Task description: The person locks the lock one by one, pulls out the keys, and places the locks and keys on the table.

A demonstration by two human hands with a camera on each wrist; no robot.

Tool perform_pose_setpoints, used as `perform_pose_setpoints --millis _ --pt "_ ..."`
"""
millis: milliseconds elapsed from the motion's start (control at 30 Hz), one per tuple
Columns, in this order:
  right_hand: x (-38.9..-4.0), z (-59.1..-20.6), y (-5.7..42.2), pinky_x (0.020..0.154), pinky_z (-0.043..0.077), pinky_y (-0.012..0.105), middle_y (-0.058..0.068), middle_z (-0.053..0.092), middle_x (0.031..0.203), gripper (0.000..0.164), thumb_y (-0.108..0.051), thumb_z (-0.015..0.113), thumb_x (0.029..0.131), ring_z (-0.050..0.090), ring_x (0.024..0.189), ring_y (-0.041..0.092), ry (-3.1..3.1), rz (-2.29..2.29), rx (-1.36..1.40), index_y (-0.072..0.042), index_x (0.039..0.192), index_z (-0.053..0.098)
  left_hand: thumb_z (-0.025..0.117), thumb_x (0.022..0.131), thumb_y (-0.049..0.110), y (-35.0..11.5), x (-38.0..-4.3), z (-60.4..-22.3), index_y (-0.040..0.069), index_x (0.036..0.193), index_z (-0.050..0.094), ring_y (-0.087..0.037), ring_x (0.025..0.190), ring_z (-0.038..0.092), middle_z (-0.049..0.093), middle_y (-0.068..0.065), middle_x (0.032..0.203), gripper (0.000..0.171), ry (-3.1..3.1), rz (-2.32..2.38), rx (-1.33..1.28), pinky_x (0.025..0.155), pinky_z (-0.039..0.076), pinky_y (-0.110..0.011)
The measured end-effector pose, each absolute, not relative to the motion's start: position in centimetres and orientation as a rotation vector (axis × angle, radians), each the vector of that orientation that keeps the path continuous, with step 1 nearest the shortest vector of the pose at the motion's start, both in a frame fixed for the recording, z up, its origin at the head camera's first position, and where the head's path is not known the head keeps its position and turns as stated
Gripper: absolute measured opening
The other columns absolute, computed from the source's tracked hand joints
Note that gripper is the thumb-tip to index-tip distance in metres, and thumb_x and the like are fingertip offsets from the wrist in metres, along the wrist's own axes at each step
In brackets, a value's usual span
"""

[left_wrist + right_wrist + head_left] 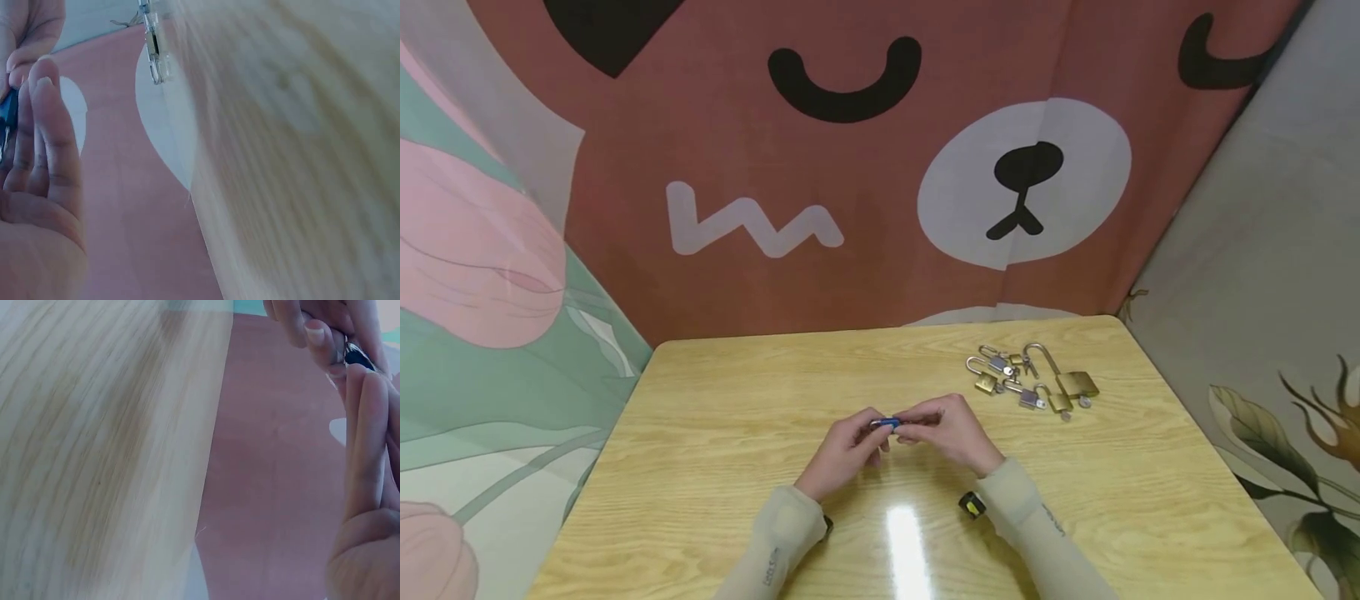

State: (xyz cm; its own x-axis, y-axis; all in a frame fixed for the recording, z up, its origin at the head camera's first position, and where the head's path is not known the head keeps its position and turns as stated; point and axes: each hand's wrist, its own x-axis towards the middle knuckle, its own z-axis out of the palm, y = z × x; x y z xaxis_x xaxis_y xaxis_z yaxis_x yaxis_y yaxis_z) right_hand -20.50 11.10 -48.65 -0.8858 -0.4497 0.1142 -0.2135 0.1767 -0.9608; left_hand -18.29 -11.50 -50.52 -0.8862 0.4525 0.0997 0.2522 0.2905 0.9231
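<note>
A small blue padlock (889, 422) with a silvery shackle is held between both hands, over the middle of the wooden table. My left hand (848, 450) pinches it from the left, at the shackle side, with thumb and fingers. From the right, my right hand (953, 433) pinches the other end between thumb and fingertips; I cannot tell whether a key is in that pinch. In the left wrist view the blue body (9, 112) shows at the left edge, partly covered by fingers. The right wrist view has the dark blue body (359, 357) between the fingertips of both hands.
Several brass and grey padlocks lie grouped at the back right of the table (715, 417), some with keys and round tags. The largest is a brass padlock (1077, 384) with a long shackle. A printed curtain (850, 292) hangs behind the table's far edge.
</note>
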Motion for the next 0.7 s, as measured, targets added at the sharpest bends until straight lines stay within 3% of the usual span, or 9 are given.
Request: perform_pose_setpoints --millis 200,367,533,700 --pt "-20.5 -48.8 11.25 0.079 0.063 0.046 0.018 0.079 0.102 0.018 -0.006 0.074 0.095 0.079 0.086 0.03 2.21 -1.781 -0.643 0.001 0.111 0.078 0.05 0.11 0.034 -11.28 -18.25 -50.48 0.005 0.113 0.066 -0.036 0.071 0.068 0.068 -0.019 0.092 0.033 2.405 1.624 0.678 0.066 0.061 -0.042" --pt "-20.69 -48.93 11.66 0.078 0.064 0.041 0.019 0.078 0.099 0.016 -0.004 0.073 0.096 0.077 0.088 0.041 2.236 -1.75 -0.65 -0.002 0.11 0.079 0.051 0.11 0.036 -11.35 -18.37 -50.34 0.013 0.109 0.068 -0.035 0.073 0.07 0.07 -0.017 0.09 0.029 2.472 1.563 0.685 0.068 0.062 -0.042" --pt "-20.61 -48.84 11.74 0.073 0.064 0.036 0.017 0.078 0.091 0.012 -0.005 0.075 0.094 0.077 0.082 0.04 2.317 -1.76 -0.679 -0.004 0.105 0.081 0.052 0.109 0.037 -11.37 -18.48 -50.08 0.017 0.108 0.068 -0.038 0.076 0.07 0.071 -0.018 0.091 0.026 2.449 1.569 0.677 0.07 0.062 -0.046" --pt "-20.35 -48.97 11.7 0.071 0.064 0.031 0.014 0.079 0.09 0.012 -0.007 0.076 0.094 0.078 0.078 0.029 2.389 -1.836 -0.765 -0.001 0.103 0.081 0.051 0.11 0.038 -11.57 -18.49 -50.13 0.02 0.109 0.067 -0.039 0.077 0.07 0.071 -0.016 0.09 0.024 2.426 1.597 0.674 0.071 0.062 -0.048"
